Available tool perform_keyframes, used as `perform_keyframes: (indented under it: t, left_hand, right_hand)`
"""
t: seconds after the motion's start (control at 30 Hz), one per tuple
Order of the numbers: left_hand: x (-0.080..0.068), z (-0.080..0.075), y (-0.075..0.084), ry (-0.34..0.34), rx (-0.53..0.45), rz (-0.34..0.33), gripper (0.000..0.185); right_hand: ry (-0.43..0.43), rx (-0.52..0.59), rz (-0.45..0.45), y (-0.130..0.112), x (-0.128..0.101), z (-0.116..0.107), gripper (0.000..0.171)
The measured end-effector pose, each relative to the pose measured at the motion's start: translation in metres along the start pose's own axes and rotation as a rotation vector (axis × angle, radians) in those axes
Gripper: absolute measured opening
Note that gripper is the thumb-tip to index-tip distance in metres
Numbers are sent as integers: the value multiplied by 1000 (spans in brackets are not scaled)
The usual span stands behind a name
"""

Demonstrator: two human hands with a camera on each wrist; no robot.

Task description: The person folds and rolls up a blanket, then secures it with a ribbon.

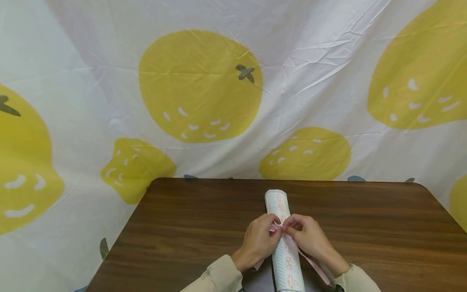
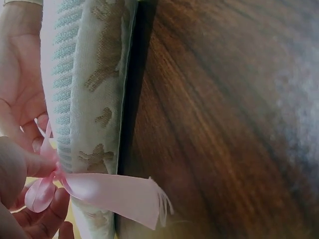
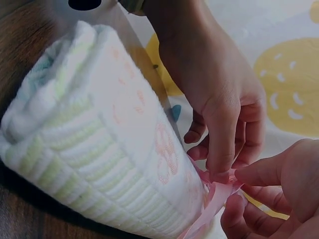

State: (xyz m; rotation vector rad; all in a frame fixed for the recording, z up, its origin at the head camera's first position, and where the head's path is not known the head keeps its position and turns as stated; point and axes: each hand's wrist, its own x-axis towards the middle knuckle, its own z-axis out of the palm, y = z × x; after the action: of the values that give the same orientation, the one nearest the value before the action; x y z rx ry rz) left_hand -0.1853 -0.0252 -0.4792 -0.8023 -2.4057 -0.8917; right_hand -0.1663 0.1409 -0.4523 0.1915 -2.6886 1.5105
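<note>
A rolled white towel [image 1: 288, 265] with a ribbed stripe and small orange-pink figures lies lengthwise on the table. Around its middle runs a pink ribbon [image 2: 114, 194], drawn together on top; in the left wrist view one tail has a frayed end, and a small loop shows beside the gathered part. My left hand [image 1: 260, 237] pinches the ribbon from the left side, thumb and index finger at the gathered part. From the right, my right hand [image 1: 310, 235] pinches it at the same spot, the fingertips of both hands close together. The fingers partly hide the knot area.
The dark wood-grain table [image 1: 189, 227] has rounded far corners. Behind it hangs a white cloth [image 1: 109, 105] printed with yellow fruit. A ribbon tail [image 1: 315, 267] trails over the table right of the towel, beneath the right forearm.
</note>
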Motion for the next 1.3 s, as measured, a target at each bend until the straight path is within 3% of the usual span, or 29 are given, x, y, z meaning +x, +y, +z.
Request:
perform_keyframes:
  t: [0.43, 0.8, 1.0, 1.3]
  left_hand:
    - [0, 2, 0, -19, 25, -12, 8]
    - [-1, 4, -1, -55, 12, -13, 10]
    - [-2, 4, -2, -44, -22, -8, 11]
    - [-2, 4, -4, -37, -70, -19, 12]
  right_hand:
    - [-6, 50, 27, 1, -3, 3, 6]
    - [11, 224, 109, 5, -8, 10, 5]
    - [54, 190, 142, 9, -7, 7, 10]
    - [35, 166, 122, 17, -6, 6, 14]
